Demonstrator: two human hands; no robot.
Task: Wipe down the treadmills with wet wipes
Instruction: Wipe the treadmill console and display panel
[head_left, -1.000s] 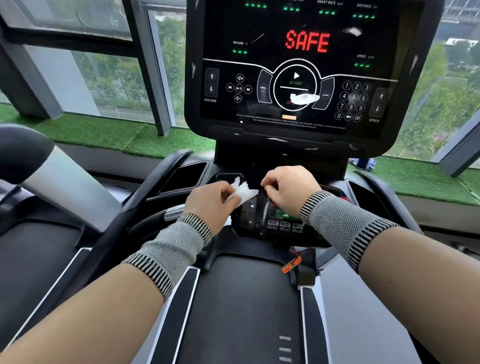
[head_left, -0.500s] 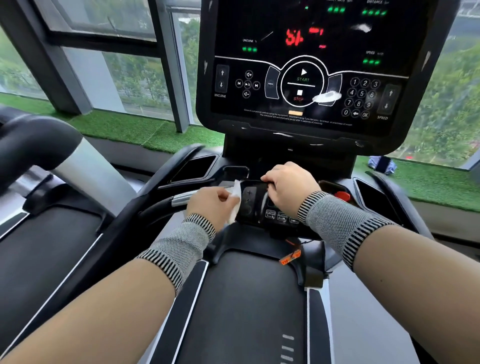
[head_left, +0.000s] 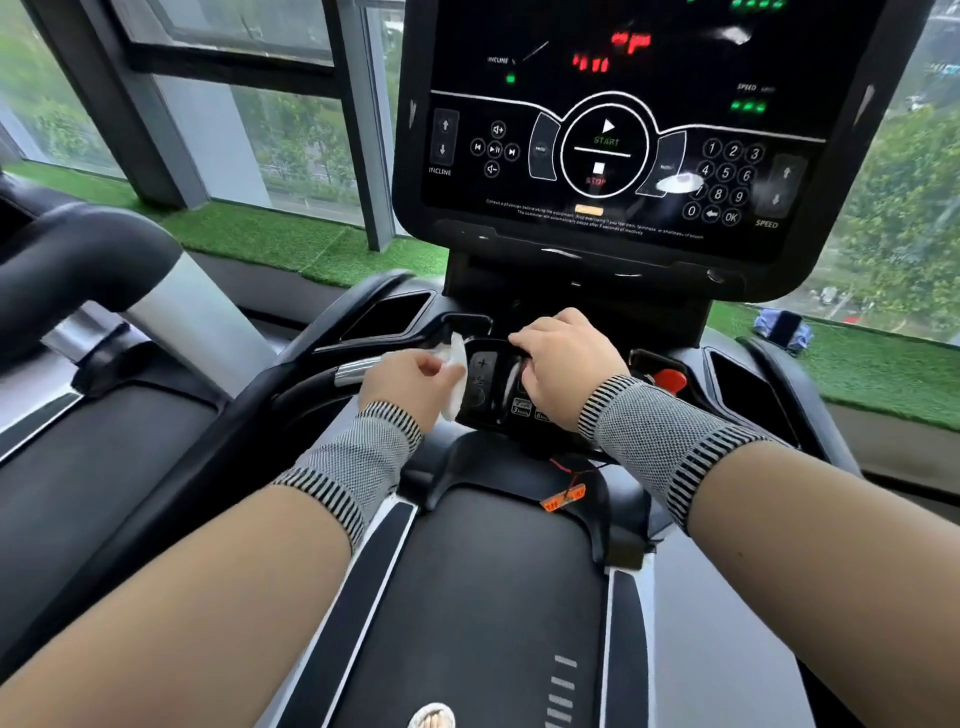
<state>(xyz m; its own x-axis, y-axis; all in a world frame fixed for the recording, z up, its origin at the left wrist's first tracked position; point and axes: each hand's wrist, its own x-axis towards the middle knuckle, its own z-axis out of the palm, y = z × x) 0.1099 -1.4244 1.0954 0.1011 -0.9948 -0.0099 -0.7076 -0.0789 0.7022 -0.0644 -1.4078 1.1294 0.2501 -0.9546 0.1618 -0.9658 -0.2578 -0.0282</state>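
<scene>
The left hand (head_left: 410, 382) pinches a white wipe (head_left: 456, 376) that stands tall, pointing to 12 o'clock. At 3 o'clock from it, the right hand (head_left: 566, 358) curls over the treadmill's small button panel (head_left: 488, 384).

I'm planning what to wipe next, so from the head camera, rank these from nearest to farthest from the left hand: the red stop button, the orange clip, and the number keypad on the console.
From the left hand, which holds the wet wipe:
1. Orange clip, below and to its right, at the deck's front.
2. Red stop button, level with it, beyond the right hand.
3. Number keypad, up on the console's right side.
</scene>
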